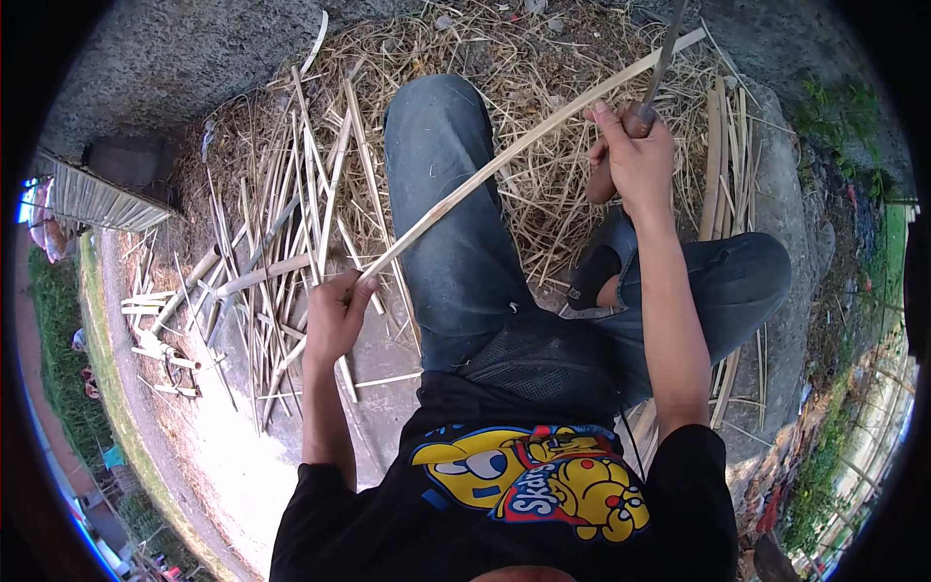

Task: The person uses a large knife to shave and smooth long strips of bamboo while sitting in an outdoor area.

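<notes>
A long pale bamboo strip (495, 167) slants across my right-hand side of the view, from low left to upper right, over my raised left knee. My left hand (335, 315) is closed around its lower end. My right hand (637, 160) grips the brown handle of a knife (665, 56), whose dark blade points up and away from me. Near its far end, the strip passes beside the blade; whether they touch I cannot tell. My right thumb lies close to the strip.
Split bamboo strips (305, 194) and thicker bamboo pieces (264, 276) lie heaped on the left. More strips (716, 165) lie by my right knee. Shavings (543, 218) cover the ground between my legs. A rough concrete wall (223, 58) stands at the far side.
</notes>
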Motion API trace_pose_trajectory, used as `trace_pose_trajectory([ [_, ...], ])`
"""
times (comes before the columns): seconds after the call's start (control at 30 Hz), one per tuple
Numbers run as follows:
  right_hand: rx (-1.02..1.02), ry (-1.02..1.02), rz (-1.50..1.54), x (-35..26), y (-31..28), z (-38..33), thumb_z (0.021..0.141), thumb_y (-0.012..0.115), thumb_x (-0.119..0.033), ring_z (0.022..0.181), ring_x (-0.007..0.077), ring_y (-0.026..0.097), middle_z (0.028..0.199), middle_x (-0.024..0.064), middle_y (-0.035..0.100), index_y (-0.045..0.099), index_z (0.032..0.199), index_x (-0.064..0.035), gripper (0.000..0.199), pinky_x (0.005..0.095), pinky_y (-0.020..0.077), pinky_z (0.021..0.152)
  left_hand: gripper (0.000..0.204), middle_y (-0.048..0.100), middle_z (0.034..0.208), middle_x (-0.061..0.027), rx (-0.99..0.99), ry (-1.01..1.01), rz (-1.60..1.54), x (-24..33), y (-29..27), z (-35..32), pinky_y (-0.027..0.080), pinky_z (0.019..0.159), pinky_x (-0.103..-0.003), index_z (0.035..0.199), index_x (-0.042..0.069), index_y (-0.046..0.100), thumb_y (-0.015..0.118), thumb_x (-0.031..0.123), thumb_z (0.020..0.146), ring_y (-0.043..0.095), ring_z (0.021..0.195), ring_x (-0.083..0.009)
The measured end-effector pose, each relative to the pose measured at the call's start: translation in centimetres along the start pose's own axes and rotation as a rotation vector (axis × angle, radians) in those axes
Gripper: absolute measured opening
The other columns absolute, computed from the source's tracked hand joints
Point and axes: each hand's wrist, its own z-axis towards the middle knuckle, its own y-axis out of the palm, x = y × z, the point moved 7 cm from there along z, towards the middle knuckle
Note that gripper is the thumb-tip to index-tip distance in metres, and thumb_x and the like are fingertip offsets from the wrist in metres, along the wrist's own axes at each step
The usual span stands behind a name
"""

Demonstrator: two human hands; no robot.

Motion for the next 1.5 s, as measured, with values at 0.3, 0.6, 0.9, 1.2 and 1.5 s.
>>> trace_pose_trajectory([
  [0.3, -0.512, -0.337, -0.861, 1.1, 6.9, -9.6, 0.089, 0.063, -0.066, 0.056, 0.0402, 0.064, 0.056, 0.0174, 0.058, 0.058, 0.081, -0.0019, 0.065, 0.0461, 0.0500, 0.053, 0.037, 0.047, 0.059, -0.0028, 0.002, 0.033, -0.255, 5.7, 2.1, 3.0, 0.036, 0.053, -0.032, 0.087, -0.002, 0.060, 0.054, 0.029, 0.106, 0.042, 0.056, -0.0100],
  [0.6, -0.435, -0.528, -1.157, -0.2, 5.0, -3.2, 0.091, 0.054, -0.071, 0.061, 0.0379, 0.068, 0.059, 0.0151, 0.062, 0.063, 0.088, -0.0066, 0.065, 0.0489, 0.0530, 0.053, 0.041, 0.047, 0.060, -0.0092, 0.062, 0.085, -0.198, 5.3, 0.9, 1.4, 0.038, 0.056, -0.036, 0.084, -0.002, 0.058, 0.053, 0.032, 0.106, 0.043, 0.058, -0.0159],
  [0.9, -0.555, -0.611, -1.095, 0.2, 8.1, -6.9, 0.096, 0.051, -0.067, 0.059, 0.0389, 0.067, 0.056, 0.0155, 0.061, 0.064, 0.089, -0.0054, 0.064, 0.0482, 0.0529, 0.054, 0.040, 0.047, 0.058, -0.0072, 0.021, 0.050, -0.239, 6.4, 2.3, 2.5, 0.037, 0.055, -0.037, 0.083, -0.002, 0.059, 0.054, 0.031, 0.105, 0.043, 0.055, -0.0153],
  [1.2, -0.389, -0.302, -1.114, -0.1, 2.4, 1.2, 0.097, 0.047, -0.067, 0.058, 0.0377, 0.068, 0.056, 0.0157, 0.061, 0.063, 0.086, -0.0037, 0.066, 0.0481, 0.0548, 0.054, 0.038, 0.042, 0.058, 0.0042, -0.165, -0.045, -0.363, 2.8, 1.8, 1.2, 0.030, 0.050, -0.028, 0.078, 0.004, 0.055, 0.053, 0.030, 0.107, 0.037, 0.054, -0.0055],
  [1.5, -0.377, -0.499, -1.298, -0.4, 1.0, 3.3, 0.094, 0.043, -0.075, 0.064, 0.0364, 0.071, 0.063, 0.0170, 0.065, 0.066, 0.096, -0.0052, 0.073, 0.0500, 0.0572, 0.060, 0.036, 0.038, 0.058, 0.0071, -0.323, -0.166, -0.647, -1.8, 2.0, -2.5, 0.023, 0.045, -0.024, 0.081, 0.006, 0.053, 0.050, 0.030, 0.108, 0.032, 0.049, -0.0022],
])
